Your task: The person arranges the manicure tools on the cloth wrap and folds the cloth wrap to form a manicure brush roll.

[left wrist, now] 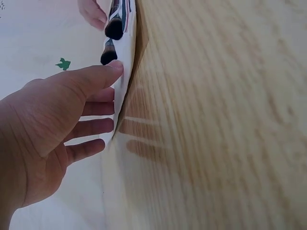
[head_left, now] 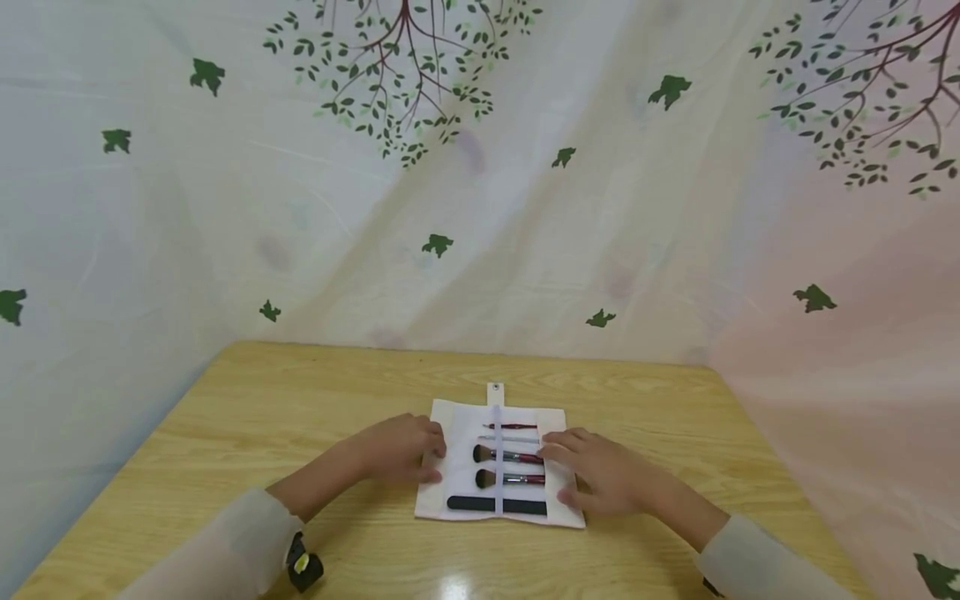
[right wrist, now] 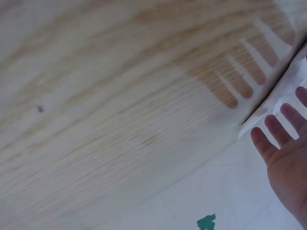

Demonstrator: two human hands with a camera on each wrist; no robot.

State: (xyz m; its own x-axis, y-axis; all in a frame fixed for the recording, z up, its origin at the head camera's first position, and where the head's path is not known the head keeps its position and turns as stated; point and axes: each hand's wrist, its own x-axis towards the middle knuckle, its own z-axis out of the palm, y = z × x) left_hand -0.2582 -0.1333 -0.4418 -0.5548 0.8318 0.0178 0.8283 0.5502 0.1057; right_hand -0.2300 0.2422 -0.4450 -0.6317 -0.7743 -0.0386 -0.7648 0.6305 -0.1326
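Note:
A white fabric brush case (head_left: pixel 461 421) lies unfolded on the wooden table. An elastic strap (head_left: pixel 498 493) crosses two fluffy makeup brushes, the upper brush (head_left: pixel 483 453) and the lower brush (head_left: pixel 487 479). It also crosses a thin red-handled brush (head_left: pixel 517 427), a slim pale tool (head_left: pixel 517 438) and a long black flat bar (head_left: pixel 471 503). My left hand (head_left: pixel 401 450) touches the case's left edge, its fingers fairly straight in the left wrist view. On the right edge rests my right hand (head_left: pixel 603 471), fingers extended and apart in the right wrist view.
A tab with a snap (head_left: pixel 495 390) sticks out from the case's far side. Around it spreads the wooden table (head_left: pixel 337 383), backed by a pale cloth (head_left: pixel 360 275) printed with leaves and branches. A dark band (head_left: pixel 303 565) sits at the left cuff.

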